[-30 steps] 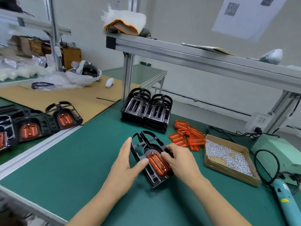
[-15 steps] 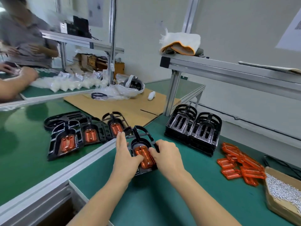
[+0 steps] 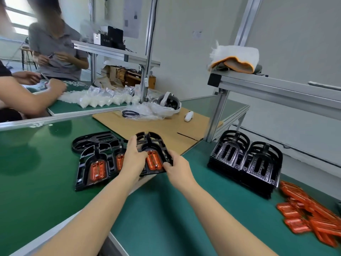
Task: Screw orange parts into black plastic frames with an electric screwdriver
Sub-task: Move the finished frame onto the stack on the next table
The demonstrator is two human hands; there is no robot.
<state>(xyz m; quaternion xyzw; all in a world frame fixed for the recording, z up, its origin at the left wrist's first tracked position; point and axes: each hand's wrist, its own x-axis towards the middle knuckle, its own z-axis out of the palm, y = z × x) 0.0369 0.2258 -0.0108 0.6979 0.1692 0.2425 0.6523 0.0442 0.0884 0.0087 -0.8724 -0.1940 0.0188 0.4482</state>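
Here both hands hold one black frame (image 3: pixel 155 143) with an orange part (image 3: pixel 154 160) seated in its middle, out over the metal rail where two green tables (image 3: pixel 166 215) meet. The left hand (image 3: pixel 133 160) lies on the frame's left side, fingers stretched forward along its edge and the thumb reaching across to touch the orange part. The right hand (image 3: pixel 177 168) grips the frame's near right corner, fingers curled round the rim. The frame sits between the two hands, and whether its far end rests on the cardboard sheet (image 3: pixel 166 126) cannot be told. Just left of it, partly hidden by the left hand, a row of finished frames (image 3: pixel 96 163) with orange parts lies on the left table. Well to the right stand two stacks of empty frames (image 3: pixel 245 159), and further right a loose pile of orange parts (image 3: pixel 310 217) sits at the table's edge. Behind, a white headset (image 3: pixel 168 104) rests on the cardboard, and folded gloves (image 3: pixel 234 58) lie on the metal shelf (image 3: pixel 276 87).
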